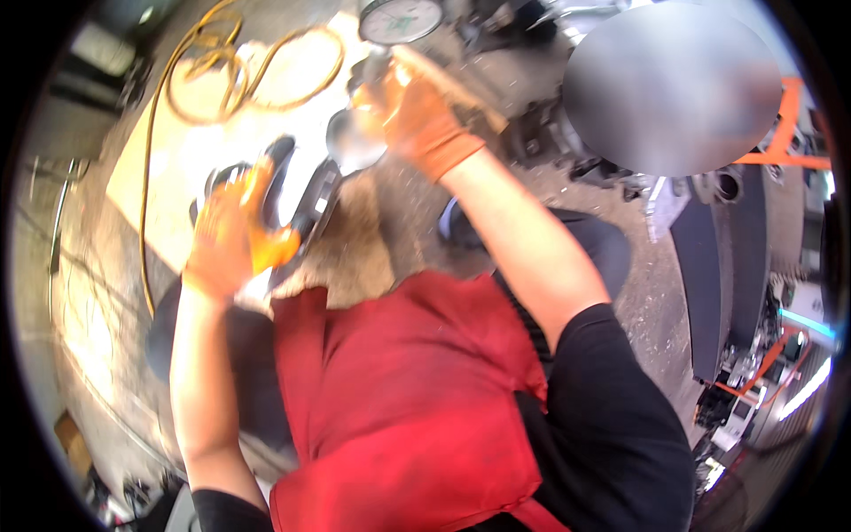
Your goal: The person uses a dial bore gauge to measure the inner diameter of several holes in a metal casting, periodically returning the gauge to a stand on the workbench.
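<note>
- Grip of the left hand [228, 232], in an orange glove: fingers and thumb stand apart, spread over a black-and-silver part [308, 197]; how tightly they press I cannot tell.
- Grip of the right hand [424, 122], also gloved in orange: fingers curl closed around a grey metallic piece [376, 69], farther off and to the right. A round silvery thing [355, 142] sits just below these fingers, blurred; whether it joins the grey piece I cannot tell.
- Edges: the black-and-silver part lies tilted between the hands, over the near right side of a pale tan sheet [182, 182]. A yellow hose [143, 208] loops over the sheet's far left.
- Open room: bare floor [647, 297] shows right of the person's knee. Beyond the right hand, a round dial gauge [401, 19] and dark metal parts [532, 131] crowd the far side.
- Surface and room: the floor is grey and speckled. Long dark panels [700, 275] lie at right, near an orange frame [775, 133]; a red apron [408, 372] fills the near middle.
</note>
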### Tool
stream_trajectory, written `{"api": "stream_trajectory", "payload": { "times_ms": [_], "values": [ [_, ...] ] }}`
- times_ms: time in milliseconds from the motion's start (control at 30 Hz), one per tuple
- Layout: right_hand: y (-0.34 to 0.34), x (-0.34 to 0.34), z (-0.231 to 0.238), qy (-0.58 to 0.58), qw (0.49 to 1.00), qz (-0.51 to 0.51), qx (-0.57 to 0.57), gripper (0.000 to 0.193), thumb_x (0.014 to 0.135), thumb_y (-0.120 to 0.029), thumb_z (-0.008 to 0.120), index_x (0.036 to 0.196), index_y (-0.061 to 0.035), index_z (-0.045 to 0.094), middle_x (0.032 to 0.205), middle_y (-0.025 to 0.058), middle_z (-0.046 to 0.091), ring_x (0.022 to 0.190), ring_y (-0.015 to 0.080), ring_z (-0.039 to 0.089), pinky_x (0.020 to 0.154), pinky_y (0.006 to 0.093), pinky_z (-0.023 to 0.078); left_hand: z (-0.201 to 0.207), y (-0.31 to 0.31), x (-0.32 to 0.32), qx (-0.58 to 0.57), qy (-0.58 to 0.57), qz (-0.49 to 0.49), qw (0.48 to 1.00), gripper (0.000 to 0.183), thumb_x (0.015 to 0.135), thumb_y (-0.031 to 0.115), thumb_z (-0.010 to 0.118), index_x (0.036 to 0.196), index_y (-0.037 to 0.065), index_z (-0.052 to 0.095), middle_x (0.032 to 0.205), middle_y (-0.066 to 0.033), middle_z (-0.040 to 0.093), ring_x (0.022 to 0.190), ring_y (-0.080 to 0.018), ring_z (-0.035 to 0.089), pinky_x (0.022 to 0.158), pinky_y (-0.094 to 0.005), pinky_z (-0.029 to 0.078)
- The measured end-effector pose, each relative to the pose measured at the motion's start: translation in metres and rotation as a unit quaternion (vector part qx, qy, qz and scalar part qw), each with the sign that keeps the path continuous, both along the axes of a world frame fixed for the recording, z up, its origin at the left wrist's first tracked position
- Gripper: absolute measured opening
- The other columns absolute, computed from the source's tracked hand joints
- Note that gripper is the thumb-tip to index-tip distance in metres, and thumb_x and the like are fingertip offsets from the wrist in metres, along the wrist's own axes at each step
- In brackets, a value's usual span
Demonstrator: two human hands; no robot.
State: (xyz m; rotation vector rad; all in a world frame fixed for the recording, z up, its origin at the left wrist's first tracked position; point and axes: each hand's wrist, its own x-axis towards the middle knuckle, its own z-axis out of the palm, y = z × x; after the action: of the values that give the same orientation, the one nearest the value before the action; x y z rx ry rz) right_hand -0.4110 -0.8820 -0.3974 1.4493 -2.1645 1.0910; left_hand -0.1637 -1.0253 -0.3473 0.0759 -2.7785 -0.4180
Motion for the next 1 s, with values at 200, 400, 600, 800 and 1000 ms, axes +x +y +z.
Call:
{"api": "stream_trajectory", "payload": {
  "times_ms": [200, 400, 600, 800, 1000],
  "values": [
    [-0.004, -0.092, 0.1, -0.15, 0.956, -0.103, -0.232, 0.035, 0.09, -0.022, 0.062, 0.114, 0.0027, 0.055, 0.094, 0.0271, 0.067, 0.089, 0.0463, 0.064, 0.078, 0.0455, 0.052, 0.007, 0.004, 0.0, 0.011, -0.116, 0.045, 0.992, 0.078, 0.061, 0.023, 0.077, 0.129, -0.007, 0.053, 0.11, -0.0253, 0.064, 0.096, -0.0409, 0.062, 0.087, -0.0459, 0.05],
    [0.022, -0.256, 0.15, -0.396, 0.836, -0.376, -0.056, 0.036, 0.088, -0.027, 0.056, 0.109, 0.0012, 0.065, 0.103, 0.0251, 0.069, 0.095, 0.0366, 0.068, 0.084, 0.041, 0.051, 0.012, 0.004, -0.001, 0.061, -0.23, 0.085, 0.968, 0.08, 0.062, 0.027, 0.079, 0.129, -0.008, 0.052, 0.108, -0.0255, 0.063, 0.097, -0.0412, 0.06, 0.085, -0.0469, 0.049],
    [0.047, -0.375, 0.115, 0.033, 0.758, -0.321, 0.567, 0.032, 0.075, -0.014, 0.073, 0.106, -0.0095, 0.076, 0.113, 0.0131, 0.072, 0.105, 0.0292, 0.07, 0.086, 0.0396, 0.057, 0.019, 0.003, -0.005, 0.085, -0.189, 0.037, 0.978, 0.077, 0.06, 0.024, 0.078, 0.122, -0.015, 0.054, 0.111, -0.0313, 0.064, 0.1, -0.0448, 0.062, 0.09, -0.0472, 0.049],
    [0.048, -0.426, 0.089, -0.174, 0.752, -0.452, 0.446, 0.038, 0.07, -0.008, 0.075, 0.108, -0.0109, 0.077, 0.118, 0.0158, 0.07, 0.111, 0.0292, 0.068, 0.093, 0.0402, 0.054, 0.02, 0.006, -0.013, 0.065, -0.1, 0.026, 0.993, 0.051, 0.055, 0.022, 0.074, 0.093, -0.005, 0.055, 0.082, -0.0233, 0.058, 0.077, -0.0435, 0.058, 0.071, -0.0485, 0.046],
    [0.053, -0.427, 0.112, -0.206, 0.732, -0.44, 0.478, 0.041, 0.083, -0.013, 0.065, 0.124, -0.0121, 0.07, 0.138, 0.0109, 0.06, 0.127, 0.0261, 0.058, 0.102, 0.0402, 0.05, 0.022, 0.0, -0.017, 0.095, -0.138, -0.005, 0.986, 0.051, 0.058, 0.021, 0.076, 0.099, -0.002, 0.056, 0.078, -0.018, 0.056, 0.069, -0.04, 0.056, 0.063, -0.0468, 0.044]
  ]
}}
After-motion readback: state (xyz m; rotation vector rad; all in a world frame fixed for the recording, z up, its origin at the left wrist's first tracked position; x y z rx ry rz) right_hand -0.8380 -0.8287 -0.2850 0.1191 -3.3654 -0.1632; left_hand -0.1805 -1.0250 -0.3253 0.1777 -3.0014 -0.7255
